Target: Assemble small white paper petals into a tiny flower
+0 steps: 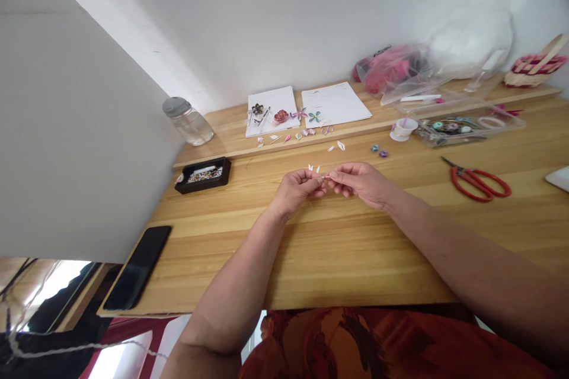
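Over the middle of the desk my left hand (299, 190) and my right hand (361, 182) meet fingertip to fingertip. Both pinch a tiny pinkish piece (326, 176), mostly hidden by the fingers; its exact kind is too small to make out. A thin wire (310, 202) seems to hang below my left fingers. Just behind the hands lie small white petal-shaped pieces (341, 145). Farther back, a row of small wired petals (287, 138) lies along the raised shelf edge, in front of a red flower (281, 115) and a green flower (315, 116).
At right are red-handled scissors (478, 182), a ribbon spool (403, 128), two small thread reels (383, 154) and a clear box (471, 124) of supplies. To the left are a black tray (181, 185) of beads, a phone (138, 266) and a lidded water jar (189, 121).
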Demonstrator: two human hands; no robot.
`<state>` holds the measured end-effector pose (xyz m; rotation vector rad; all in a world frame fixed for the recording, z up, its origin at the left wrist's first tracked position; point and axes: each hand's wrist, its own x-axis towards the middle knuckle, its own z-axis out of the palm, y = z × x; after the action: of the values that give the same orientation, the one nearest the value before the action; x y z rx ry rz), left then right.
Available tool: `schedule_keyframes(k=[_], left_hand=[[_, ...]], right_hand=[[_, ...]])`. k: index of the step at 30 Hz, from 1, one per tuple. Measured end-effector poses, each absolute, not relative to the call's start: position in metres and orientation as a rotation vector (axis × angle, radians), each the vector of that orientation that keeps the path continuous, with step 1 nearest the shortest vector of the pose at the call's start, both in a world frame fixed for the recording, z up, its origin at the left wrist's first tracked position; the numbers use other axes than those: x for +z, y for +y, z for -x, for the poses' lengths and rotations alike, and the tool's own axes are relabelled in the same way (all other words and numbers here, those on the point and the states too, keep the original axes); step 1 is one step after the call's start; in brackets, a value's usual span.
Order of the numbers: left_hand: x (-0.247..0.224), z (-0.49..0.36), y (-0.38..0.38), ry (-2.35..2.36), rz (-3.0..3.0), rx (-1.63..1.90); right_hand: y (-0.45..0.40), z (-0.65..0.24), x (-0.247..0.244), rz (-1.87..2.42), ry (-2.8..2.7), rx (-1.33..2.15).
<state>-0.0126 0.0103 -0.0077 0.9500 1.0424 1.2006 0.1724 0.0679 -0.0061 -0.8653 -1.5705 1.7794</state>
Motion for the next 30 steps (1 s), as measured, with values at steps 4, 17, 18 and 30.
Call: schedule_keyframes(k=[4, 17, 18, 30], left_hand=[[-0.0078, 0.0127, 0.0098, 1.047, -0.963, 1.201], [-0.0069, 0.0116, 0.0093, 1.08, -0.994, 1.197], [-0.0069, 0.0114, 0.0095, 1.085, -0.987, 1.199], [-0.005, 0.0101, 0.0091, 1.126, -0.932, 1.262]], right_hand=[[0.0681, -0.1733, -0.0049, 0.878, -1.58, 1.789], [0.0698, -0.1746, -0.0053, 0.893, -1.651, 1.716], [0.0691, -0.1739, -0.004, 0.902, -1.652, 1.704], [0.066, -0.1699, -0.0006, 0.962, -1.559, 1.571]])
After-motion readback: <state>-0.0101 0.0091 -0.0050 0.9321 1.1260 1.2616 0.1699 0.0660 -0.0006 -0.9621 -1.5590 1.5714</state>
